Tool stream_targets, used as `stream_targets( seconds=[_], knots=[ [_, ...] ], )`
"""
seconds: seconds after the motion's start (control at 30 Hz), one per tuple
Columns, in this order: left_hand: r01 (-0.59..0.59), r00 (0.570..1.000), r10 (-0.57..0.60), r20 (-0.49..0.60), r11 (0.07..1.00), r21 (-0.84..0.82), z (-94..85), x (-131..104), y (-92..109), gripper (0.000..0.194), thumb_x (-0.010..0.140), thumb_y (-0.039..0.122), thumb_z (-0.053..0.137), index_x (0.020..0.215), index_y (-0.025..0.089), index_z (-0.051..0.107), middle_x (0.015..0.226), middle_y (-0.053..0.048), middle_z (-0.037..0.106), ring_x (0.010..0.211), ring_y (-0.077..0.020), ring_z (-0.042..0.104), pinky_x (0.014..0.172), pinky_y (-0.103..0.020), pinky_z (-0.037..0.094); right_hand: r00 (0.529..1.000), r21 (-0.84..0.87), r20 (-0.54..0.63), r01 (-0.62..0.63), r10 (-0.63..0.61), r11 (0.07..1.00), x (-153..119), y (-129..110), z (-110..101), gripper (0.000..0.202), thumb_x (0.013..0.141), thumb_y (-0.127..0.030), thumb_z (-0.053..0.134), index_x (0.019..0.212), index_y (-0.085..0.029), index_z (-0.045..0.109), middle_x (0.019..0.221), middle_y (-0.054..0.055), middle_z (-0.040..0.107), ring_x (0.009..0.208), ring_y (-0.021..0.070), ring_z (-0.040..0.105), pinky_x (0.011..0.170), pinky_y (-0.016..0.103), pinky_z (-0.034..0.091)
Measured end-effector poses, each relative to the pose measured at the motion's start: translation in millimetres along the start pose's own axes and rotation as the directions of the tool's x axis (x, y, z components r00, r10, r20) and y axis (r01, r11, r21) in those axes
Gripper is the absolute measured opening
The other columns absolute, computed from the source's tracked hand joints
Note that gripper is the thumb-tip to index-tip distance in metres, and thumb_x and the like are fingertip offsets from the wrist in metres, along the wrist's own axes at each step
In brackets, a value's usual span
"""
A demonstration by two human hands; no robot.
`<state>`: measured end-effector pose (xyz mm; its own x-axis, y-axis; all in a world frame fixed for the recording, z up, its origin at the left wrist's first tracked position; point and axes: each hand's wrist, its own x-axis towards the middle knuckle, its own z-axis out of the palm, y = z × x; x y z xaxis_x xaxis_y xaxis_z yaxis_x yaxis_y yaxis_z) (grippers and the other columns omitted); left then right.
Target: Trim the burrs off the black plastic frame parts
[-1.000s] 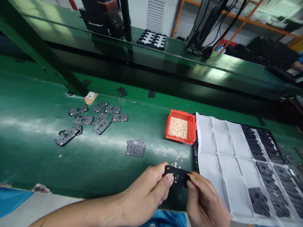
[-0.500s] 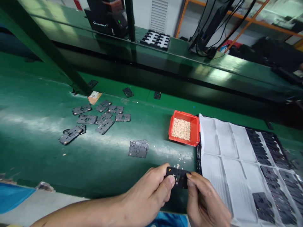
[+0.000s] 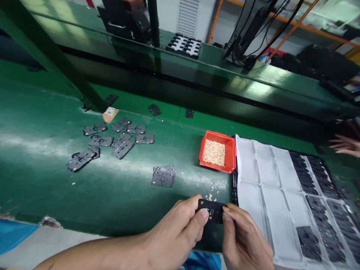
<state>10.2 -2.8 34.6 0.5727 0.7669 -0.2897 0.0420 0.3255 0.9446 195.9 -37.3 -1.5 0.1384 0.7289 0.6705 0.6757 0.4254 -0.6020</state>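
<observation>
A flat black plastic part [image 3: 215, 214] with cut-outs and a small gold patch is held between both hands, close to the table's near edge. My left hand [image 3: 182, 225] grips its left end, thumb on top. At its right end, the fingertips and thumb of my right hand [image 3: 244, 232] pinch the corner. Just beyond the part, several tiny pale pieces [image 3: 212, 195] lie scattered on the green table. A red bin [image 3: 232, 153] of similar pale pieces stands farther back. A small stack of dark plates [image 3: 163, 179] lies to the left of it.
Several loose black plates [image 3: 123, 149] are spread across the left of the table, near a green post [image 3: 64, 71]. On the right is a tray with white lined compartments [image 3: 267, 165], some holding black plates. Another person's hand [image 3: 345, 144] shows at the right edge.
Another person's hand has come into view at the far right. My hands keep their grip on the black part, almost unmoved. The view has shifted slightly.
</observation>
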Motion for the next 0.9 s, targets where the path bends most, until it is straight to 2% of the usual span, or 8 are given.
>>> stream_targets(
  seconds=[0.13,0.57,0.73,0.83,0.9],
  knots=[
    [0.001,1.0,-0.001,0.002,1.0,0.01,-1.0,-3,0,0.045,0.114,0.056,0.038,0.085,0.022,0.043,0.068,0.005,0.05,0.059,-0.0098,0.044,0.06,-0.026,0.036,0.997,0.012,0.057,0.042,-0.042,0.999,1,2,-3,0.026,0.09,0.007,0.073,0.103,-0.015,0.078,0.092,0.004,0.079,0.082,0.0151,0.078,0.075,0.025,0.063],
    [0.022,1.0,-0.023,0.007,0.999,0.045,-2.1,-5,8,0.042,0.115,0.05,0.036,0.086,0.022,0.043,0.069,0.004,0.051,0.061,-0.0111,0.047,0.062,-0.026,0.038,0.966,0.085,0.234,-0.129,0.106,0.988,6,3,-11,0.018,0.096,-0.002,0.065,0.101,-0.017,0.071,0.09,0.006,0.074,0.077,0.0162,0.075,0.067,0.024,0.064],
    [0.017,1.0,-0.017,0.007,1.0,0.016,-3.1,-4,8,0.042,0.115,0.052,0.038,0.085,0.022,0.041,0.069,0.005,0.049,0.061,-0.0106,0.044,0.061,-0.026,0.037,0.968,0.132,0.212,-0.166,0.136,0.977,0,4,-11,0.019,0.095,0.001,0.066,0.101,-0.017,0.072,0.096,0.007,0.074,0.078,0.0166,0.076,0.058,0.021,0.064],
    [0.029,1.0,-0.029,-0.001,1.0,0.011,-2.7,-5,7,0.043,0.115,0.054,0.038,0.086,0.022,0.043,0.07,0.004,0.05,0.061,-0.0106,0.045,0.062,-0.026,0.038,0.979,0.154,0.14,-0.167,0.146,0.974,-3,2,-9,0.024,0.093,0.002,0.068,0.107,-0.017,0.074,0.102,0.008,0.076,0.081,0.0167,0.078,0.055,0.02,0.065],
    [0.034,0.999,-0.034,-0.012,0.999,0.02,-2.3,-6,6,0.043,0.114,0.054,0.038,0.086,0.022,0.043,0.07,0.004,0.05,0.061,-0.0107,0.045,0.062,-0.026,0.038,0.99,0.144,0.087,-0.121,0.11,0.982,-2,0,-7,0.026,0.092,0.004,0.07,0.108,-0.017,0.075,0.1,0.007,0.078,0.086,0.0174,0.078,0.06,0.021,0.066]
  ],
)
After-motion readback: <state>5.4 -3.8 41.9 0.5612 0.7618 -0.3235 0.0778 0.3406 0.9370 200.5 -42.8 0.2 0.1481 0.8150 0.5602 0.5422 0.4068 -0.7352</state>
